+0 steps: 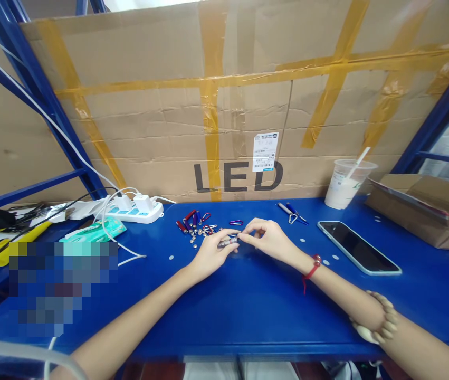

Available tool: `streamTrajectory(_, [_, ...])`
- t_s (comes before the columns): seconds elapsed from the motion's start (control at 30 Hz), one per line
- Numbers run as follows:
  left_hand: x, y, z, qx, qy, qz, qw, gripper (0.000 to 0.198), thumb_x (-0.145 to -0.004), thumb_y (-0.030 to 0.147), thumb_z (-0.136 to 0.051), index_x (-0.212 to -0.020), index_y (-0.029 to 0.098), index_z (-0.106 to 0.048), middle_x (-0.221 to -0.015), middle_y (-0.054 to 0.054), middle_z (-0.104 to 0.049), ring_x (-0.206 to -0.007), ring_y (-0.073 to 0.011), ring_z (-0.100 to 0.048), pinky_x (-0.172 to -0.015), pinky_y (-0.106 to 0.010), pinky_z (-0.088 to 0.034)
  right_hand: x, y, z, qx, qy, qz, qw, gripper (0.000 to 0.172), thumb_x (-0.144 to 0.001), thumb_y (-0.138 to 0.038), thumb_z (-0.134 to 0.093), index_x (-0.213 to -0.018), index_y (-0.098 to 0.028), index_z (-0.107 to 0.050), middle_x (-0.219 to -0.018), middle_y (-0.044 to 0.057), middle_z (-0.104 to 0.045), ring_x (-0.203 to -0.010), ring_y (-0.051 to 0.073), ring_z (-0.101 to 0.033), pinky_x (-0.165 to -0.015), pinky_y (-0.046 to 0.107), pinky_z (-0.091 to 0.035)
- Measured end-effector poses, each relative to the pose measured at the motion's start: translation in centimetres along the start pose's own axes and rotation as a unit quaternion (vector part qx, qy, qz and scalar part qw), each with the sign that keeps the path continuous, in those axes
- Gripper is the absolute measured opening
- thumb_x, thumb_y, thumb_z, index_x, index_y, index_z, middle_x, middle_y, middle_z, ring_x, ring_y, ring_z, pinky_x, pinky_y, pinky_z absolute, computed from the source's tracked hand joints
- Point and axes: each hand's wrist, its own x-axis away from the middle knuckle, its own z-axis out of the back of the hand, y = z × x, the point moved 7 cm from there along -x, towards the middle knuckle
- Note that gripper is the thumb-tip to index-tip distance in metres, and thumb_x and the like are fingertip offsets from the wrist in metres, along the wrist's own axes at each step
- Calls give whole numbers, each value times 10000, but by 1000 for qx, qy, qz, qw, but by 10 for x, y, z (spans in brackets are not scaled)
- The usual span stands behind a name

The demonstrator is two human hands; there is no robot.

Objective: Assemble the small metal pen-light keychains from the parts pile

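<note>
My left hand (211, 252) is closed around a small silver tube (228, 242) that looks like a keychain flashlight, lying nearly level between the fingers. At the tube's right end, the thumb and fingertips of my right hand (270, 238) are pinched together; the exact part they grip is too small to make out. Just beyond my left hand lies a pile of red, blue and purple tubes (194, 218), with clips and small round silver discs (195, 246) among them. A purple carabiner clip (236, 222) rests behind the fingers.
Right of my hands lie two tubes with a clip (290, 212) and a phone (357, 247). A plastic cup with a straw (345, 184) and an open cardboard box (418, 216) stand farther right. At left are a power strip (139, 212), cables and a teal packet (95, 231).
</note>
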Motion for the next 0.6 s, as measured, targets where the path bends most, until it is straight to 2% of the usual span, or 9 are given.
streamTrajectory(0.13, [-3, -2, 16, -4, 68, 15, 998, 234, -819, 307, -522, -922, 124, -625, -730, -45, -664, -720, -152, -629, -717, -257, -477, -1, 3, 15, 77, 65, 3, 995, 260, -805, -433, -565, -806, -201, -683, -863, 32, -650, -559, 100, -538, -567, 250, -420])
streamTrajectory(0.2, [-4, -5, 25, 3, 102, 26, 994, 274, -829, 376, -501, -823, 128, -618, -704, -41, -647, -710, -150, -608, -711, -256, -455, -1, 5, 15, 125, 63, 13, 990, 253, -814, -434, -560, -893, -224, -678, -891, 28, -642, -588, 108, -556, -579, 254, -427])
streamTrajectory(0.3, [-5, -12, 30, 43, 114, 47, 991, 349, -844, 459, -448, -780, 143, -583, -647, -20, -614, -639, -133, -572, -651, -241, -428, 0, 8, 2, 169, 3, 62, 984, 324, -840, -444, -525, -1082, -257, -629, -1005, 48, -623, -773, 161, -595, -662, 281, -460])
streamTrajectory(0.4, [-6, -17, 29, 65, 105, 62, 990, 382, -840, 513, -427, -746, 160, -540, -598, -1, -583, -533, -105, -502, -546, -221, -380, 4, 8, -16, 188, -72, 120, 972, 426, -859, -463, -489, -1218, -242, -549, -1175, 84, -561, -1041, 235, -525, -849, 380, -439])
streamTrajectory(0.5, [-5, -15, 25, 67, 95, 62, 991, 401, -831, 539, -424, -682, 171, -481, -576, 10, -567, -464, -84, -427, -480, -213, -330, 6, 9, -27, 189, -117, 129, 966, 421, -872, -471, -466, -1205, -231, -555, -1204, 93, -545, -1104, 249, -483, -904, 428, -401])
streamTrajectory(0.6, [-4, -15, 23, 84, 101, 71, 989, 401, -827, 554, -418, -681, 181, -445, -549, 21, -556, -437, -78, -403, -462, -213, -314, 6, 8, -27, 186, -115, 127, 967, 313, -873, -432, -487, -1081, -241, -622, -1128, 77, -579, -1061, 230, -504, -893, 416, -398])
